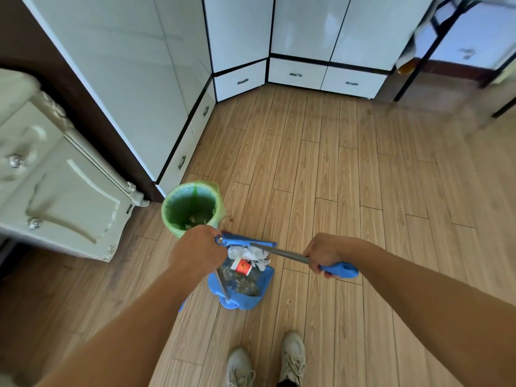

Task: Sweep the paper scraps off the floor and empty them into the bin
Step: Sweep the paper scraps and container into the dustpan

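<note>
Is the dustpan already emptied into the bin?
No, the blue dustpan beside the green-lined bin holds white paper scraps and a red-and-white cup.

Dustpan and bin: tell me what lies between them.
Head view: the left hand overlaps the gap between dustpan and bin; beside it, only bare floor.

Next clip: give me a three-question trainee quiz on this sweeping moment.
1. True or false: the white paper scraps already lie in the blue dustpan.
2. Which hand grips the blue-ended handle? A) left B) right
3. What lines the bin?

Key: 1 true. 2 B, the right hand; the left hand holds the dustpan's top. 3 a green bag.
</note>
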Demonstrator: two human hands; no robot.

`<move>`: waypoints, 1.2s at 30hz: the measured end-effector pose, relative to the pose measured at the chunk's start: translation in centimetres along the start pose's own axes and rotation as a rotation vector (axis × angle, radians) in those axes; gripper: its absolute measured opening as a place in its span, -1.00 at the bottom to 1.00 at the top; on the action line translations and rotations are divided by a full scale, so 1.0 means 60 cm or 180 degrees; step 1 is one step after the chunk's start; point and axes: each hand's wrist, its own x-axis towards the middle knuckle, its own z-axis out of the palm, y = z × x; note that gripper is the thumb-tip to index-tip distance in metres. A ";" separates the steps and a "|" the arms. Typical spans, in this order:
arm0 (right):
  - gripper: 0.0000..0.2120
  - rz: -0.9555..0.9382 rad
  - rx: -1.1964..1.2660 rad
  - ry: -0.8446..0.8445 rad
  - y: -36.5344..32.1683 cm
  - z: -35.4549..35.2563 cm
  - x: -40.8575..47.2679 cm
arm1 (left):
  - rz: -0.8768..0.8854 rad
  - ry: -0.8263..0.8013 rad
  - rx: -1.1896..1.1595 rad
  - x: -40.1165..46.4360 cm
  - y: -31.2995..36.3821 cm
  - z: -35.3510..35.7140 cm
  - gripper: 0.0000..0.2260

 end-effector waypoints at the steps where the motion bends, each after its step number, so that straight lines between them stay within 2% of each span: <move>1: -0.74 -0.0020 0.0042 -0.0046 0.001 -0.003 -0.006 | -0.0001 -0.0004 -0.0009 -0.001 -0.001 0.001 -0.71; 4: -0.54 -0.0004 0.0389 -0.0143 0.004 -0.009 -0.017 | 0.0010 -0.0012 0.0028 -0.006 -0.003 0.003 -0.72; 9: -0.52 0.0138 0.1105 -0.0317 0.005 -0.001 -0.028 | 0.0018 -0.0012 0.0117 -0.012 -0.007 0.004 -0.72; 12: -0.58 0.0197 0.1438 -0.0437 0.003 -0.008 -0.029 | 0.0039 -0.0014 0.0149 -0.013 -0.012 0.004 -0.71; 15: -0.90 0.0283 0.1713 -0.0617 -0.005 -0.026 -0.041 | 0.0062 -0.0018 0.0169 -0.012 -0.014 0.004 -0.72; 21: -0.88 0.0407 0.1705 -0.0355 -0.016 -0.038 -0.054 | 0.0031 -0.0051 0.0065 -0.012 -0.022 0.004 -0.71; 28: -0.82 0.0256 0.1555 0.0097 -0.010 -0.026 -0.026 | 0.0065 -0.0126 0.0018 -0.012 -0.026 0.005 -0.70; 31: -0.83 0.0173 0.1352 0.0047 -0.014 0.001 -0.015 | 0.0109 -0.0167 0.0052 -0.011 -0.029 0.003 -0.69; 36: -0.87 0.0249 0.1828 -0.0172 -0.009 0.018 -0.024 | 0.0153 -0.0259 0.0146 -0.021 -0.024 0.002 -0.76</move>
